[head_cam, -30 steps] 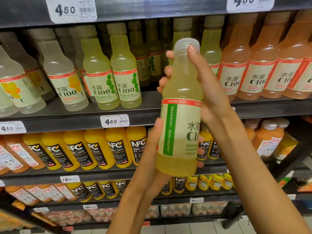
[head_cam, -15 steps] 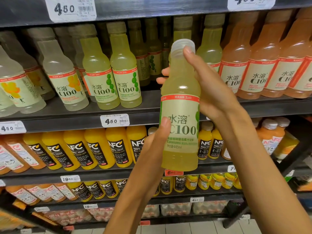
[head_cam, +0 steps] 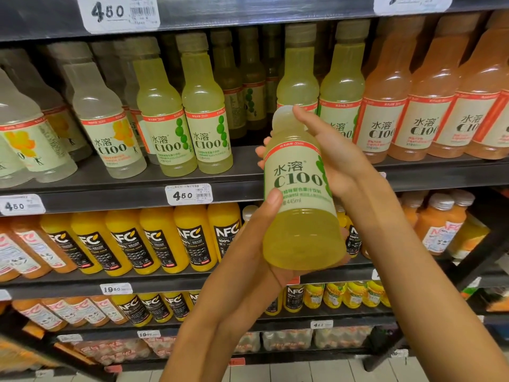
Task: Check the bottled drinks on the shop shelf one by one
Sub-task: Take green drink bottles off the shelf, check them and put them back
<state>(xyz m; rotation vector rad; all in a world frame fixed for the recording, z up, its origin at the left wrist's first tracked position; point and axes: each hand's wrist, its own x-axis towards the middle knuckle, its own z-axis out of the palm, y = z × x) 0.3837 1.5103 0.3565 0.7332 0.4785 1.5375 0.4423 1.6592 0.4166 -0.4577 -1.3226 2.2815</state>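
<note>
Nearest the camera, both forearms rise from the lower edge and meet around one pale green bottle [head_cam: 298, 188], which is held in front of the shelving, tilted with its base toward the viewer and its cap leaning away. The left hand [head_cam: 256, 244] cups the base from below, its thumb pressed against the lower edge of the label, fingers curled under the bottle. The right hand [head_cam: 338, 161] wraps the upper body and neck from the right side, its forefinger lying across the cap. The label faces the camera and reads "C100" and "445ml". Behind the bottle, the dark shelf edge [head_cam: 110, 188] carries a price tag [head_cam: 189, 193] marked 4.50. On that shelf stand two matching green bottles [head_cam: 184, 119] to the left, clear-bodied bottles with yellow fruit labels [head_cam: 107, 128] further left, and orange-pink bottles [head_cam: 424, 100] to the right. One level below, a row of yellow NFC bottles [head_cam: 154, 238] stands upright.
</note>
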